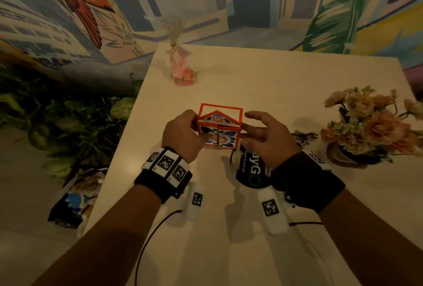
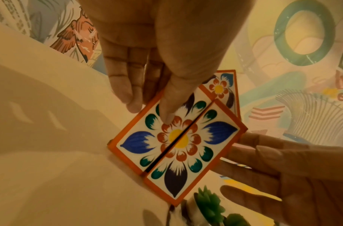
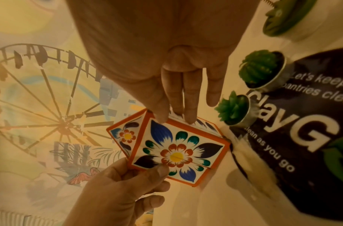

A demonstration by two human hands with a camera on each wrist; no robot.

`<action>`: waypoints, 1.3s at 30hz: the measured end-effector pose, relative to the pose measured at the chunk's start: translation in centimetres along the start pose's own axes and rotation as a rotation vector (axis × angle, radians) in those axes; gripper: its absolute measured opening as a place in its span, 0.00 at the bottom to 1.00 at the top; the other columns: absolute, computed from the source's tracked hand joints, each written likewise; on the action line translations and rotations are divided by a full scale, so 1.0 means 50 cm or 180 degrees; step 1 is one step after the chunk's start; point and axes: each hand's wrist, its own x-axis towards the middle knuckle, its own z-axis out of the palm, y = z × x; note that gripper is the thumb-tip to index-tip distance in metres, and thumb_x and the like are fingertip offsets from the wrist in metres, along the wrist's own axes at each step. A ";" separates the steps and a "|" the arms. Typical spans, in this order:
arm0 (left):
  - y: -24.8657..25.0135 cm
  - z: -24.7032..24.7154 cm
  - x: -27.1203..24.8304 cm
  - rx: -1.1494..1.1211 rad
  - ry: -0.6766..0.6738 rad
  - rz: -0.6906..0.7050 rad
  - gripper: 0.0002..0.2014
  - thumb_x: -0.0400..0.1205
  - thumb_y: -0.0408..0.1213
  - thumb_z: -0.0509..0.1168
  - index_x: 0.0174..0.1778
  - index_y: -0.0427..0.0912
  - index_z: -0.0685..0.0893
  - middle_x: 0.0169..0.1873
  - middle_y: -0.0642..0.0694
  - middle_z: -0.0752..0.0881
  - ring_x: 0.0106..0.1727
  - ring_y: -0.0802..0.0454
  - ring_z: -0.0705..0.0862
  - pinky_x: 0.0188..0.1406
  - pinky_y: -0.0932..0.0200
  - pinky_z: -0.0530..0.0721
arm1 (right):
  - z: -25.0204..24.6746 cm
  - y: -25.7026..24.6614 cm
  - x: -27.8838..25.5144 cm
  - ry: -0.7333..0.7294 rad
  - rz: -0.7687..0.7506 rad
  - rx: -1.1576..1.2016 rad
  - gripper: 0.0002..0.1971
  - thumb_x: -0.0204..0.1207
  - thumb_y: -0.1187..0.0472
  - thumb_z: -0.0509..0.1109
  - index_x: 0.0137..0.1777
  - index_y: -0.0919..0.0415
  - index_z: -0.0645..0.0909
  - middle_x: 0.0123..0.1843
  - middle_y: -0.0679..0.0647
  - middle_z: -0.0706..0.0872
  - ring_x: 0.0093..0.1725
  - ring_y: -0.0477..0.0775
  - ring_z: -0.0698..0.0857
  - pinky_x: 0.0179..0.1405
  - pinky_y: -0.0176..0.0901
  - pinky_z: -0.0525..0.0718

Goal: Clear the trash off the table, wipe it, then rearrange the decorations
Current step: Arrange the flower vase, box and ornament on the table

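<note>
**A:** While both hands are at the little house-shaped box (image 1: 219, 125), note the surroundings. It stands near the middle of the table (image 1: 286, 84); orange frame, painted flower on a front split into two panels.

**B:** Logged. Grip?

**A:** Left hand (image 1: 183, 134) grasps the box: thumb pressed on the left front panel, fingers curled round the side at 9 o'clock. Right hand (image 1: 267, 139) is released, fingers straight, tips touching the side at 3 o'clock.

**B:** What crowds it?

**A:** At 5 o'clock of the box, just beside it and partly under the right wrist, a dark round sign (image 1: 249, 171). Small green succulents in pots (image 3: 234, 109) stand along its edge; the right wrist view shows three, the nearest just beside the box corner.

**B:** Further out?

**A:** One vase of peach flowers (image 1: 368, 125) at 3 o'clock, well apart. One cellophane-wrapped pink favour (image 1: 182, 68) at 11 o'clock, near the far edge. Off the table at 8 o'clock, one bag of crumpled trash (image 1: 77, 198) on the floor, leafy plants (image 1: 68, 120) behind it.

**B:** Any writing?

**A:** On the sign: "Let's keep", then "pantries clea" cut off by the frame, big letters "ayG", and "clean as you go". A green arrow mark beside it. Painted mural (image 1: 114, 10) on the walls; a Ferris wheel in it.

**B:** Count?

**A:** One box, one sign, three succulents, one vase, one favour, one trash bag.
</note>
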 end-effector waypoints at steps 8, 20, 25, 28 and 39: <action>-0.004 -0.005 0.032 -0.0215 -0.0609 -0.0059 0.37 0.63 0.33 0.81 0.68 0.48 0.76 0.59 0.48 0.86 0.60 0.49 0.83 0.58 0.60 0.78 | -0.002 -0.025 0.048 -0.0157 -0.0384 -0.1434 0.42 0.61 0.60 0.82 0.73 0.40 0.66 0.74 0.44 0.72 0.64 0.50 0.78 0.56 0.46 0.81; -0.014 0.000 0.052 -0.0129 -0.0606 0.0036 0.32 0.62 0.33 0.82 0.62 0.48 0.80 0.55 0.48 0.87 0.55 0.52 0.84 0.57 0.57 0.80 | 0.005 -0.046 0.075 -0.0257 -0.0559 -0.1980 0.33 0.61 0.59 0.82 0.67 0.49 0.76 0.63 0.48 0.83 0.60 0.50 0.82 0.65 0.48 0.81; -0.023 0.003 0.046 -0.0240 -0.0585 0.0028 0.33 0.63 0.32 0.81 0.64 0.48 0.79 0.56 0.49 0.87 0.56 0.53 0.83 0.59 0.57 0.80 | 0.010 -0.047 0.073 -0.0255 -0.0596 -0.2102 0.33 0.62 0.58 0.81 0.68 0.50 0.75 0.65 0.48 0.82 0.61 0.50 0.82 0.65 0.49 0.82; -0.024 0.003 0.046 -0.0229 -0.0643 0.0054 0.32 0.64 0.32 0.80 0.64 0.47 0.79 0.57 0.49 0.87 0.57 0.52 0.83 0.60 0.54 0.82 | 0.007 -0.047 0.070 -0.0264 -0.0602 -0.2094 0.32 0.63 0.60 0.81 0.68 0.51 0.76 0.64 0.49 0.83 0.60 0.50 0.82 0.65 0.49 0.82; -0.117 -0.101 0.270 0.0038 -0.0374 -0.1105 0.28 0.69 0.43 0.78 0.62 0.42 0.76 0.57 0.40 0.84 0.53 0.38 0.86 0.55 0.42 0.86 | 0.006 -0.041 0.080 -0.0287 -0.0530 -0.2289 0.33 0.64 0.57 0.81 0.69 0.47 0.74 0.64 0.44 0.82 0.57 0.45 0.81 0.63 0.43 0.81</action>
